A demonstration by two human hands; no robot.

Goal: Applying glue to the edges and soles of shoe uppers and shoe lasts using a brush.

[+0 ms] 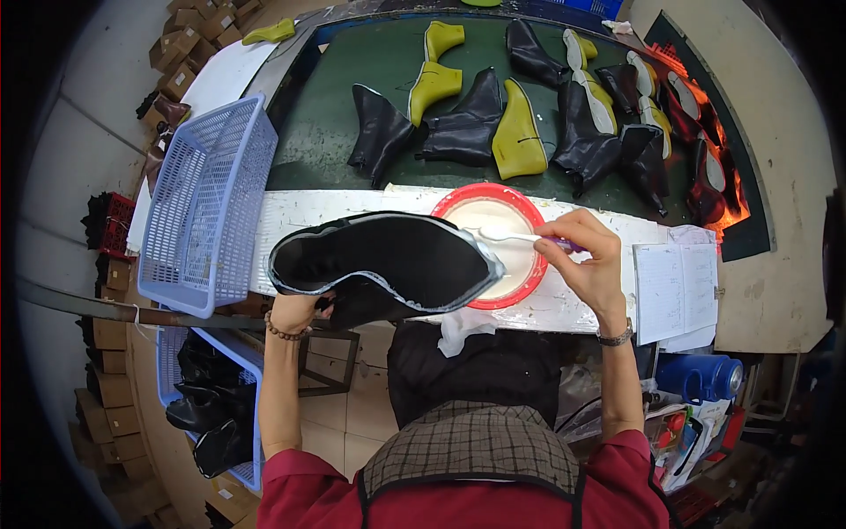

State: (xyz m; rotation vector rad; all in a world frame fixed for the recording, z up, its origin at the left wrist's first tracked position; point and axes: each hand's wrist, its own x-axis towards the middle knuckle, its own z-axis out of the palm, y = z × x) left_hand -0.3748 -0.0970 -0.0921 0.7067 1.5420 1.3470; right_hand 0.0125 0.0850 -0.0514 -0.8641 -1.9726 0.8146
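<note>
My left hand (298, 313) is closed on a black boot (388, 262), gripping it near its left end. The boot's black underside faces up, and a pale line runs round its edge. My right hand (582, 262) pinches a slim brush (507, 234) with a white neck and a purple handle. The brush's tip reaches the boot's pointed right end, where whitish coating shows. Beneath both, partly hidden by the boot, is a round red-rimmed basin (535, 209) holding creamy white liquid.
Black boots (458, 123) and yellow-green shoe forms (520, 132) lie across the green belt (308, 150). An orange-glowing heater (731, 207) sits at the far right. A blue basket (207, 198) stands left, another (251, 353) with black boots below it. An open notebook (674, 286) lies right.
</note>
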